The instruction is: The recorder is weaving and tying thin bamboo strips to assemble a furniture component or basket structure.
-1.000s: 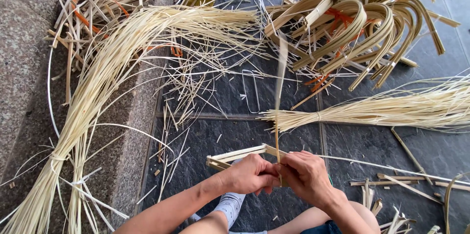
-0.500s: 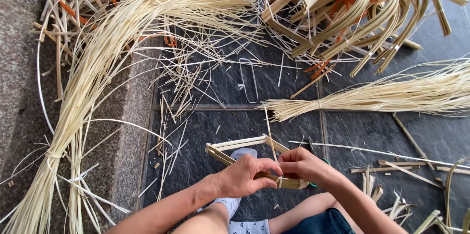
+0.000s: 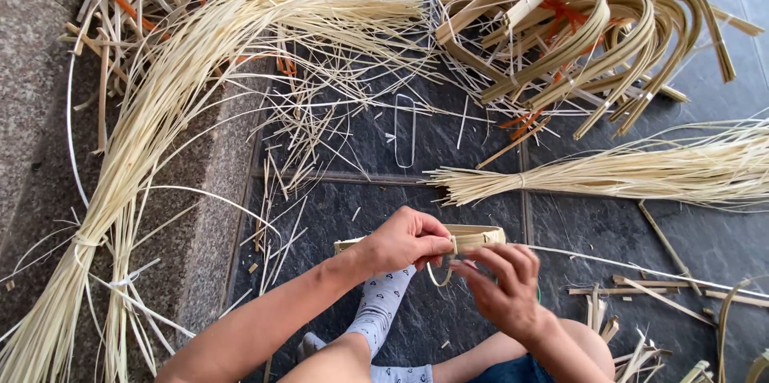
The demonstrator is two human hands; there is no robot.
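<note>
Now lower and flatter, bamboo strip [image 3: 473,236], left hand [image 3: 398,240] fingers gripping it (right hand [image 3: 503,287] fingers half-open beside).

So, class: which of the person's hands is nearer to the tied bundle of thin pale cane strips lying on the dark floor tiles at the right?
Right. The right hand sits just below the bundle's tied end; the left hand is farther off to the bundle's left, gripping the flat bamboo strip.

Bent bamboo strip frame [image 3: 477,236]: pale tan, flat, folded into a narrow loop, lying roughly level above the dark floor tiles. A thin strand [image 3: 438,277] curls beneath it.
</note>
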